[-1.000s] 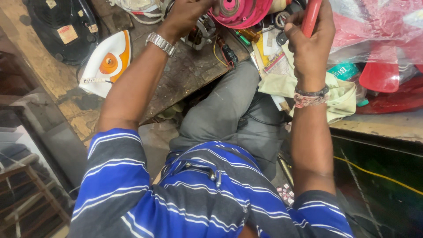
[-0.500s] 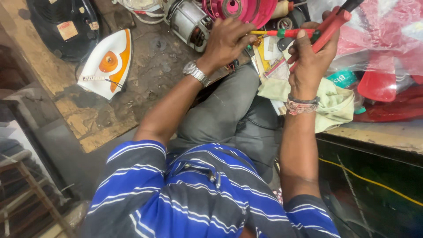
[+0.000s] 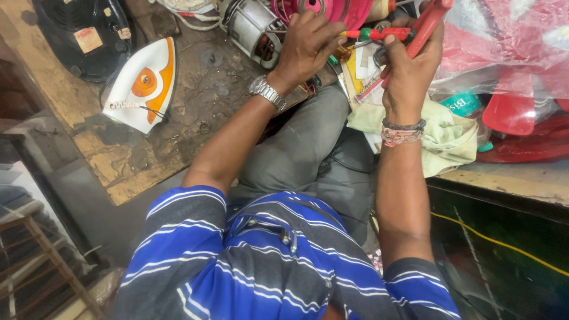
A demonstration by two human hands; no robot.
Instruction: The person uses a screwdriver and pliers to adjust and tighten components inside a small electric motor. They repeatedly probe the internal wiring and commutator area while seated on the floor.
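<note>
My left hand point(image 3: 305, 50), with a metal watch on its wrist, pinches the end of a red and green screwdriver point(image 3: 379, 34) that lies across between both hands. My right hand point(image 3: 409, 68), wearing a beaded wristband, grips red-handled pliers point(image 3: 431, 21) that point up and to the right; its fingers also touch the screwdriver handle. Just beyond my left hand lie a bare electric motor point(image 3: 252, 26) and a pink round fan part point(image 3: 332, 9). My grey trousers and blue striped shirt fill the lower middle.
A white and orange clothes iron point(image 3: 142, 83) lies on the worn wooden bench point(image 3: 142, 160) at left, by a black appliance point(image 3: 83, 35). A pale green cloth point(image 3: 450, 139), red fan blades in plastic wrap point(image 3: 504, 47) and a yellow cable point(image 3: 498, 246) are at right.
My left hand has drawn back from the pink fan part to the screwdriver. Both hands now sit lower in view, and the motor has come into sight.
</note>
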